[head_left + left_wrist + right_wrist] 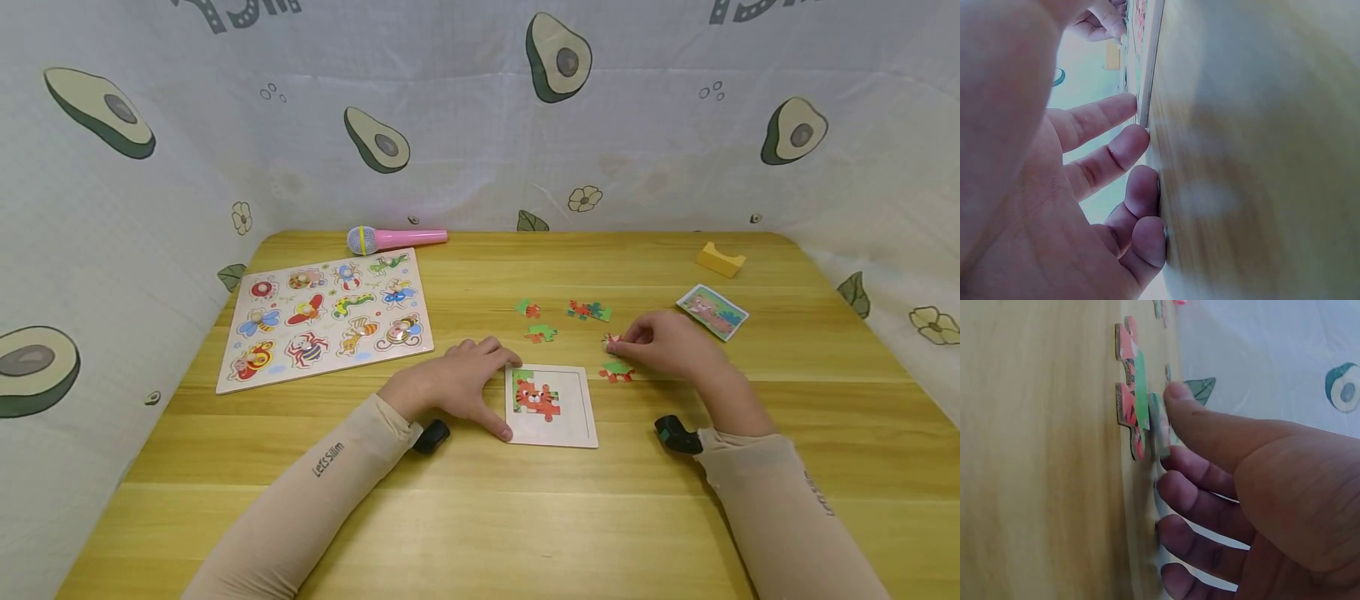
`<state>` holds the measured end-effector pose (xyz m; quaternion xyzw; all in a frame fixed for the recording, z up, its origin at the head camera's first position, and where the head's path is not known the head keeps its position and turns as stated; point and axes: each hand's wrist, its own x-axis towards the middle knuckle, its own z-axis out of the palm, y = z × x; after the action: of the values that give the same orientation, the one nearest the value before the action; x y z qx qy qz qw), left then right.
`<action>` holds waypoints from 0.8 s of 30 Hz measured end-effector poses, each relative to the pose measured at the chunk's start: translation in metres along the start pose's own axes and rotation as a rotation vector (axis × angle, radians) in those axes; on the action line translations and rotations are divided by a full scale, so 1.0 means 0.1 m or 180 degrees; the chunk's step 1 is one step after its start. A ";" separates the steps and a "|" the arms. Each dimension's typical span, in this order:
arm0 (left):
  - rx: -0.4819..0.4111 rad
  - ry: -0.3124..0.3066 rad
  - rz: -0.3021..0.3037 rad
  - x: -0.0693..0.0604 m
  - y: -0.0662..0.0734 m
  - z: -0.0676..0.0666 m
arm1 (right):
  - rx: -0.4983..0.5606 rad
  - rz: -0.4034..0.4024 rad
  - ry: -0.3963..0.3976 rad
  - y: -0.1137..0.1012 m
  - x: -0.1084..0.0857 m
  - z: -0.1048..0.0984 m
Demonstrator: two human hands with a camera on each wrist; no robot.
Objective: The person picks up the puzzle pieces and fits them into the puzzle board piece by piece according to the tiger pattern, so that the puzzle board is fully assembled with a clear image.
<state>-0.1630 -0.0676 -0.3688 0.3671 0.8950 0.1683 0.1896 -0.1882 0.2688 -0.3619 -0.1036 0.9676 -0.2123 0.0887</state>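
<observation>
A small square puzzle board (558, 429) lies on the table with a few joined tiger pieces in its upper left. My left hand (465, 383) spreads along the board's left side, thumb at the lower corner and a finger at the upper one. In the left wrist view, the fingers (1129, 147) touch the board's edge and the tabletop. Right of the board, my right hand (667, 346) pinches a puzzle piece (611, 342) between thumb and fingers. Just below that lies a green and red piece (617, 371). Other loose pieces (540, 333) are scattered above the board.
A picture card (712, 312) lies beyond my right hand, with a yellow block (721, 260) behind it. At the left rests a peg puzzle of insects (322, 321). A pink toy microphone (408, 239) lies along the back edge, before a patterned curtain (465, 183).
</observation>
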 end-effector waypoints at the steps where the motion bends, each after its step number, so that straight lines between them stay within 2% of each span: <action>1: 0.0004 0.0000 0.0000 0.00 0.00 0.00 | 0.0014 -0.0010 -0.0002 0.00 0.00 -0.01; 4: 0.0028 -0.0001 0.0003 0.00 0.01 0.00 | 0.0092 -0.0081 -0.0018 0.03 -0.01 -0.03; 9: 0.0040 0.0004 0.0009 0.00 0.01 -0.01 | 0.0187 -0.0434 -0.0206 0.09 -0.01 -0.07; 13: 0.0020 0.0010 -0.0003 -0.01 0.01 -0.01 | 0.0058 -0.0690 -0.0284 0.09 0.00 -0.07; 24: 0.0036 0.0011 0.0027 0.01 0.00 0.00 | 0.0041 -0.0695 -0.0252 0.09 -0.02 -0.07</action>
<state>-0.1637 -0.0672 -0.3691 0.3716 0.8947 0.1646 0.1853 -0.1895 0.2799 -0.3597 -0.2162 0.9449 -0.2226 0.1038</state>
